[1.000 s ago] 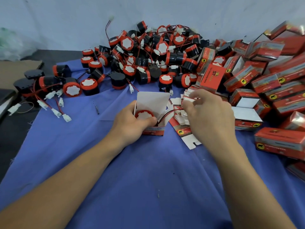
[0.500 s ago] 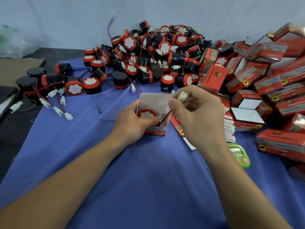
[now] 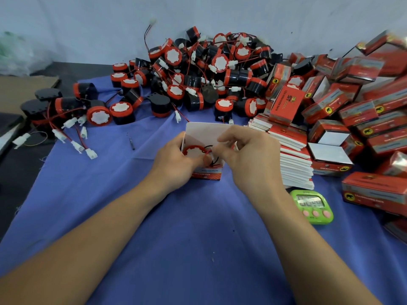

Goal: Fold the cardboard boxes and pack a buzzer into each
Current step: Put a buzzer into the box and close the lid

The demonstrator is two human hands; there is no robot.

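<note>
A small red cardboard box (image 3: 207, 173) stands on the blue cloth with its white lid flap (image 3: 204, 133) raised. Inside it sits a red and black buzzer (image 3: 193, 150), its white face up. My left hand (image 3: 174, 164) grips the box's left side, thumb at the rim. My right hand (image 3: 248, 157) is over the box's right side, its fingers pinching the buzzer's red and black wires (image 3: 211, 154) down at the opening. The wire's white plug is hidden.
A heap of loose buzzers (image 3: 198, 80) with wires lies at the back. Packed red boxes (image 3: 356, 102) pile up on the right, with a stack of flat boxes (image 3: 295, 159) beside my right hand. A green timer (image 3: 311, 205) lies at the near right.
My right hand has come from the flat stack to the box, bringing the wire and plug over its opening and down into it. The left hand kept hold of the box.
</note>
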